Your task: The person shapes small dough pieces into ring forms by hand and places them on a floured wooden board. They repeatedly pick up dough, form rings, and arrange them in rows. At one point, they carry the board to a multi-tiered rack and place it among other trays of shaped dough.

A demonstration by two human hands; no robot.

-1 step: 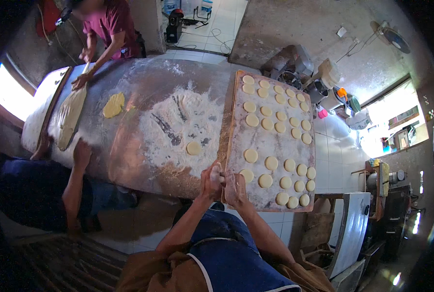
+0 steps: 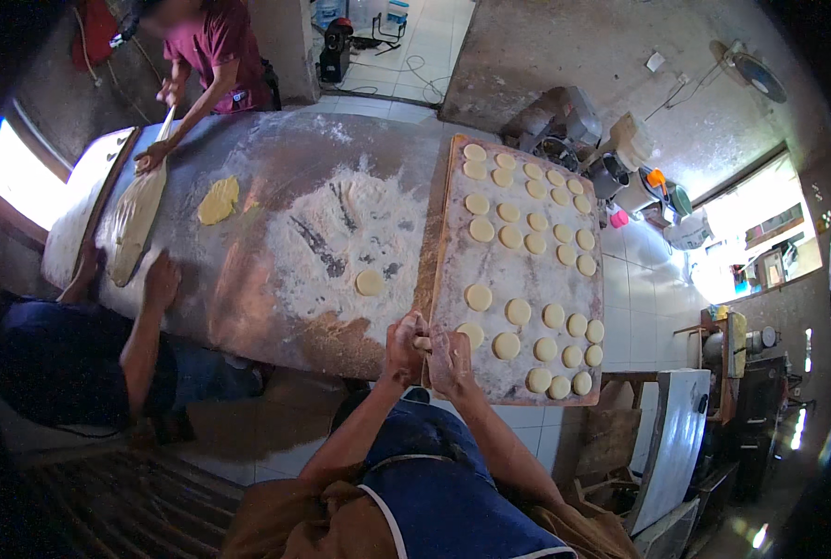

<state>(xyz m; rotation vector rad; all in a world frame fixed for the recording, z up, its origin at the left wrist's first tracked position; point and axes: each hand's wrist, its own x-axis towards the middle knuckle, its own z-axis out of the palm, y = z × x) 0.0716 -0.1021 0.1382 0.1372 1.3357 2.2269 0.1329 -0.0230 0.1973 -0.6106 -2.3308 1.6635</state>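
Note:
My left hand (image 2: 404, 350) and my right hand (image 2: 451, 361) are closed and pressed together at the near left corner of a floured board (image 2: 510, 279). What lies between their fingers, if anything, is hidden. Rows of flat round dough pieces (image 2: 518, 311) cover much of this board. One lone dough round (image 2: 369, 283) rests to the left, on the patch of white flour (image 2: 341, 244) spread over the metal table (image 2: 247, 149). Right beside my right hand, one dough round (image 2: 471, 335) is partly covered by my fingers.
A yellow lump of dough (image 2: 218, 201) lies on the table's left half. Farther left, two co-workers handle a long stretched sheet of dough (image 2: 139, 219); one wears a maroon shirt (image 2: 215, 47). Pots (image 2: 609, 173) and a mixer (image 2: 564, 121) stand beyond the board.
The co-worker's hand near the close end of the long dough has shifted slightly up and right. My hands stay together in the same place, with only small finger movement.

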